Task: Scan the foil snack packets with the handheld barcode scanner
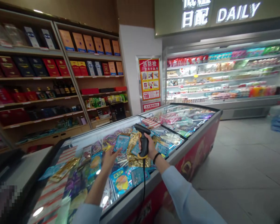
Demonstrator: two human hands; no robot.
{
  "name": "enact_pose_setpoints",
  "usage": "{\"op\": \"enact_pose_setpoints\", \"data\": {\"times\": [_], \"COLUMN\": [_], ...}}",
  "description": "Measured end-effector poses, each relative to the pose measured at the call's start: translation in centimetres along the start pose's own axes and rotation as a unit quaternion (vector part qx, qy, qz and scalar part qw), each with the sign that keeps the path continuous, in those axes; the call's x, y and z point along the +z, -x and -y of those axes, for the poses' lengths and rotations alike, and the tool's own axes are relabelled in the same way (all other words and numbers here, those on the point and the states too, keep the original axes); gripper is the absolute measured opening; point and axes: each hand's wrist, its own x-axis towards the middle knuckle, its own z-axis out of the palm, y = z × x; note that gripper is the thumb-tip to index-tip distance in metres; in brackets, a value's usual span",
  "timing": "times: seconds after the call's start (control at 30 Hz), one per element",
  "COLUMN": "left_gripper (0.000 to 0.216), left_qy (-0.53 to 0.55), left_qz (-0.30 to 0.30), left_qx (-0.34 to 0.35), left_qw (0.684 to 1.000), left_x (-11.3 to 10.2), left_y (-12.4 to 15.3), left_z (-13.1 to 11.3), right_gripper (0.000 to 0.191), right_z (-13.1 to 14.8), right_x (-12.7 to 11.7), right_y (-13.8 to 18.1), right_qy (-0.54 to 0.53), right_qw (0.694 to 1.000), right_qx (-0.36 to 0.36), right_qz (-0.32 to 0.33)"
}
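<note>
My two pale-blue sleeves (189, 199) sit closest to the lens, both reaching out over the chest freezer (196, 130). Above the freezer's near lid, my right hand (151, 149) is wrapped tight round the grip of a black barcode scanner (143, 140), whose head points left. A dark wristband (156, 157) is on that wrist, and the scanner's cable (144, 183) hangs down across the freezer's front rim. Just left of the scanner, my left hand (109, 158) is half open, its fingertips holding the lower edge of a blue packet (121, 142) raised above the freezer's contents. Gold and blue packets lie heaped under the glass below both hands. Beyond the freezer's left side stand wooden shelves (60, 77) of boxed goods. Past its far end are a red wall notice (149, 79) and a lit chiller cabinet (224, 74).
</note>
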Motion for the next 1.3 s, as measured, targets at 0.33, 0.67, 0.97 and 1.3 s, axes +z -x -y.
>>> {"op": "enact_pose_setpoints", "data": {"times": [0.33,0.67,0.97,1.3], "left_gripper": [0.05,0.029,0.038,0.039], "left_qy": [-0.117,-0.39,-0.395,-0.369], "left_qz": [-0.014,-0.116,-0.024,0.012], "left_qx": [0.043,0.229,0.256,0.271], "left_qw": [0.992,0.884,0.882,0.889], "left_x": [8.8,10.3,10.9,10.9], "left_y": [-0.5,0.7,1.1,1.0], "left_z": [2.5,2.4,3.7,4.3], "right_gripper": [0.038,0.032,0.033,0.034], "right_z": [5.3,3.4,3.7,3.9], "right_x": [-9.8,-14.3,-14.0,-13.5], "right_y": [-0.3,-0.2,0.4,0.5], "right_qy": [0.024,-0.009,0.01,0.006], "right_qw": [0.992,0.987,0.988,0.987], "right_qx": [-0.063,-0.046,-0.03,-0.024], "right_qz": [-0.106,-0.153,-0.149,-0.16]}}
